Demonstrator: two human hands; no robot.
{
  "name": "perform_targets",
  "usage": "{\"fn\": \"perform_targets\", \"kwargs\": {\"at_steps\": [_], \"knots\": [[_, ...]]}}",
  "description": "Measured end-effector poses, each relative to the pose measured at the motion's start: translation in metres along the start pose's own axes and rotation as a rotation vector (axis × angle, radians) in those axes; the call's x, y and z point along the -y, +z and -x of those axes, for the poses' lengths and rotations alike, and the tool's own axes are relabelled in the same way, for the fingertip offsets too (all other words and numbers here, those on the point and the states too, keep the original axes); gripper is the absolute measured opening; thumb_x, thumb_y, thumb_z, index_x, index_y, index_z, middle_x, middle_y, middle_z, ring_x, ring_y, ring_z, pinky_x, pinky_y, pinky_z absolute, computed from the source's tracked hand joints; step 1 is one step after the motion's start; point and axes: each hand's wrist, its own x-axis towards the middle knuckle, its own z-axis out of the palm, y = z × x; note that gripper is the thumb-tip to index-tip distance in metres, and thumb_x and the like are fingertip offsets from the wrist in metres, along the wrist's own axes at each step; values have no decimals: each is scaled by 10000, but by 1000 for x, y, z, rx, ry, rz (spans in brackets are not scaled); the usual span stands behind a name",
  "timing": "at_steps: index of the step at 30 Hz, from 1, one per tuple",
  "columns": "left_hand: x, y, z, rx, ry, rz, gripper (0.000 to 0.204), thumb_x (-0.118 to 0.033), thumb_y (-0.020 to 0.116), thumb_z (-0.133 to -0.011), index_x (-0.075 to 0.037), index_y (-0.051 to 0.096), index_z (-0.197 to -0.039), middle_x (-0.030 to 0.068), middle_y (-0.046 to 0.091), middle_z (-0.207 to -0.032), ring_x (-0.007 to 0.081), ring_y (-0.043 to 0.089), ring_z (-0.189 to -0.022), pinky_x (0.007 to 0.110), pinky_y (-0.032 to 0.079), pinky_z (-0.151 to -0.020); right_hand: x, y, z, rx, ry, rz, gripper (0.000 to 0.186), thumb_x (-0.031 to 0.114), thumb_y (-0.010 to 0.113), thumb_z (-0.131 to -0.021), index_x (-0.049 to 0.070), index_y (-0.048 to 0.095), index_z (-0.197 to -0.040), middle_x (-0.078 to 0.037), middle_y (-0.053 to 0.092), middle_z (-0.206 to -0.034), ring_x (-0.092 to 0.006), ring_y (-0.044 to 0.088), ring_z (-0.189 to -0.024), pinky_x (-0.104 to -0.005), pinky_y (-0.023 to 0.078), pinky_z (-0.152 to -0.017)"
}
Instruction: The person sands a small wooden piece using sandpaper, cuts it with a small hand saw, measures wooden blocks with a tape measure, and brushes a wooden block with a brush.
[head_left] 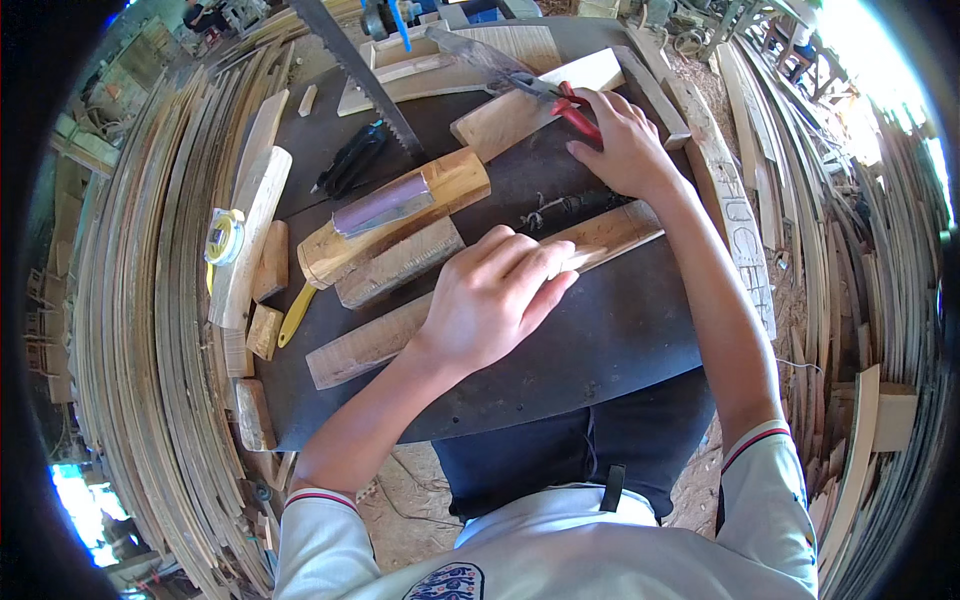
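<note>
A long flat wooden strip (370,340) lies slantwise on the dark worktop in front of me. My left hand (490,300) rests over its middle, fingers curled and thumb pressed toward the forefinger; whatever is in that pinch is hidden. Farther off to the right, my right hand (628,145) is closed on the red handles of a pair of pliers (577,118). Their jaws point left, over a pale wooden block (520,118). Beyond the jaws, a flat grey piece (470,55) looks blurred. Dark shavings (565,208) lie just past the strip.
A wooden hand plane (455,185) and a rough block (405,262) lie left of centre. Near them are a black tool (352,158), an upright saw blade (360,80), a yellow handle (297,312) and a tape measure (225,238). Stacked boards (150,330) flank the worktop (600,330).
</note>
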Motion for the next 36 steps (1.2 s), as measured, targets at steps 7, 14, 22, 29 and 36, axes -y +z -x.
{"fn": "perform_targets", "kwargs": {"at_steps": [7, 14, 22, 29, 36], "knots": [[0, -1, 6, 14, 31, 61, 319, -52, 807, -878, -2, 694, -1173, 120, 744, -954, 269, 692, -792, 376, 582, -710, 0, 8, 6, -112, -57, -31, 706, 237, 768, -886, 123, 469, -1516, -186, 565, -1436, -434, 519, -1345, -524, 424, -1132], [0, -1, 6, -8, 38, 70, 292, -61, 806, -886, 7, 686, -1144, 119, 733, -902, 258, 687, -745, 367, 576, -681, -2, 6, 4, -64, -52, -80, 710, 294, 760, -891, 133, 466, -1517, -202, 543, -1461, -441, 485, -1386, -551, 386, -1164], [-2, -1, 7, -9, -17, 32, 216, -139, 845, -871, -50, 653, -916, 58, 664, -765, 229, 656, -684, 353, 548, -618, 11, -3, 5, -157, -76, -125, 624, 237, 743, -904, 104, 510, -1468, -207, 589, -1400, -450, 527, -1335, -531, 419, -1132], [-3, 0, 8, 29, 7, -34, 265, -202, 846, -868, -86, 609, -839, 38, 618, -740, 205, 645, -686, 348, 553, -627, 66, -19, 18, -31, -388, -362, 571, 241, 766, -896, 66, 565, -1402, -200, 626, -1365, -433, 575, -1288, -489, 443, -1131], [-5, 5, 10, 86, 223, -249, 261, -236, 836, -842, -103, 611, -839, 13, 571, -747, 181, 628, -738, 340, 552, -679, 110, 5, 12, 93, -485, -373, 709, 268, 820, -850, 76, 514, -1460, -216, 580, -1389, -434, 557, -1303, -478, 456, -1145]]}}
